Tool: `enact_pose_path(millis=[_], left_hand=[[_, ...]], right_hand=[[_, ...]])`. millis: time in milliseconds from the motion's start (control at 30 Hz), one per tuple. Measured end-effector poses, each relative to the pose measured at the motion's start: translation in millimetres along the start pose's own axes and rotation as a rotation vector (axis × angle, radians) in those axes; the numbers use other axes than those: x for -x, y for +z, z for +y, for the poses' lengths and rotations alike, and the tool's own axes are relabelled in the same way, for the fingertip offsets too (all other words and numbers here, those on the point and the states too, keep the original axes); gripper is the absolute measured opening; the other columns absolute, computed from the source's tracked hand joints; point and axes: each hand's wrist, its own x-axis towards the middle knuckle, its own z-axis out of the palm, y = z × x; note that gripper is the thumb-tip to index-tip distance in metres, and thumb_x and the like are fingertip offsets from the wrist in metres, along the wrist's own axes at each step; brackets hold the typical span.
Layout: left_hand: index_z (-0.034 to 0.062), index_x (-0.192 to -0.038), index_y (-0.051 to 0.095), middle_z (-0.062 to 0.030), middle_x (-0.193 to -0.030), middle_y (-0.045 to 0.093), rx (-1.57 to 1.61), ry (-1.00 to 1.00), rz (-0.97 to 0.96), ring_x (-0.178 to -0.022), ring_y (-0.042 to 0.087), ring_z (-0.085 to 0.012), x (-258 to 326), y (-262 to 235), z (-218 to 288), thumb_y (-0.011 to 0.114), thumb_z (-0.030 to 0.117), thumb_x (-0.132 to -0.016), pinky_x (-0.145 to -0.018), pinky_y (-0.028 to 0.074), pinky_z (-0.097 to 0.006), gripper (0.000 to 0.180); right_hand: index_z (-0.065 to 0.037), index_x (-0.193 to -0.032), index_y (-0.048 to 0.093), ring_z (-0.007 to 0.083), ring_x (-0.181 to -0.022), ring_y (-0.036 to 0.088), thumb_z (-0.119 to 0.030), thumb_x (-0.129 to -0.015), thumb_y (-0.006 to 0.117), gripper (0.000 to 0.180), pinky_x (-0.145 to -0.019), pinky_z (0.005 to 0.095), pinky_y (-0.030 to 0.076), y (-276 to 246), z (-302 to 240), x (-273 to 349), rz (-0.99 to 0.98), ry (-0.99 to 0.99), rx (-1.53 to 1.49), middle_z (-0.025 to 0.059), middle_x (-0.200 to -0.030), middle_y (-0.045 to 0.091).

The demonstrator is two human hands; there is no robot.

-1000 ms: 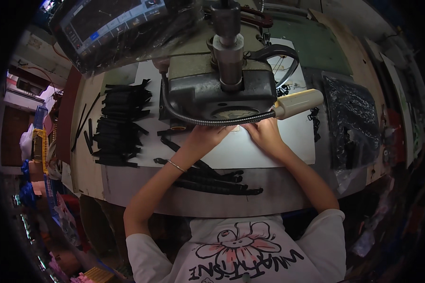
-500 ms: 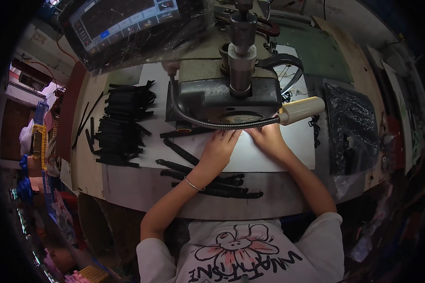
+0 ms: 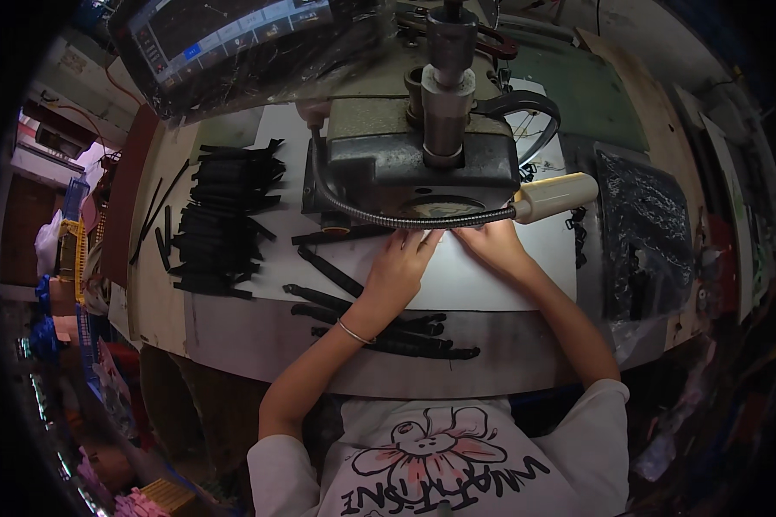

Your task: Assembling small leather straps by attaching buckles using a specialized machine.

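Both hands reach in under the front of a dark sewing machine head (image 3: 414, 159). My left hand (image 3: 397, 269), with a bracelet on its wrist, has its fingers stretched forward and bent together at the tips, beside a black fabric strip (image 3: 341, 235). My right hand (image 3: 496, 248) is closed close by, thumb and fingers drawn together below the lamp (image 3: 556, 198). The machine and the metal lamp hose (image 3: 405, 230) hide both sets of fingertips and whatever they hold. White sheet (image 3: 466, 284) lies under the hands. Several finished-looking black straps (image 3: 422, 345) lie by my left forearm.
A thick pile of black strips (image 3: 224, 215) lies at left, with a few loose ones beside it. At right are small black buckles (image 3: 580, 237) and a clear plastic bag (image 3: 647, 233) of dark things. A plastic-wrapped screen (image 3: 250, 52) overhangs the far left.
The whole view has shifted slightly upward in its lower part. Both hands stay under the machine front, with only slight movement at the fingers.
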Motion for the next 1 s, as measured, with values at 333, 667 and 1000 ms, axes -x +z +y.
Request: enact_pose_path(millis=[333,667,1000], left_hand=[[0.0068,-0.119,0.054,-0.0123,-0.102,0.051,0.034,-0.005,0.053,-0.099,0.051,-0.0289,-0.9,2.0,1.2,0.049,-0.005,-0.067,-0.081,0.047,-0.034,0.054],[0.006,-0.119,0.054,-0.0139,-0.105,0.052,0.03,-0.002,0.054,-0.1,0.051,-0.0302,-2.2,-0.2,2.6,0.05,-0.004,-0.068,-0.083,0.046,-0.035,0.052],[0.004,-0.118,0.054,-0.0146,-0.105,0.052,0.047,-0.01,0.035,-0.098,0.052,-0.0304,-1.9,0.8,1.2,0.05,-0.003,-0.069,-0.084,0.046,-0.036,0.05]], right_hand=[[0.0,-0.084,0.053,0.0334,-0.073,0.056,-0.01,-0.076,0.05,0.013,-0.066,0.0402,0.045,-12.3,24.0,-34.0,-0.357,-0.121,0.231,0.0177,-0.078,0.058],[0.001,-0.09,0.053,0.0375,-0.08,0.057,-0.01,-0.08,0.047,0.016,-0.072,0.0435,0.044,-17.1,13.8,-22.0,-0.41,0.016,0.273,0.0207,-0.084,0.059],[0.006,-0.091,0.054,0.0376,-0.09,0.051,0.003,-0.071,0.054,0.021,-0.081,0.0438,0.041,0.6,-17.5,13.5,-0.09,-0.285,0.329,0.0222,-0.094,0.052]])
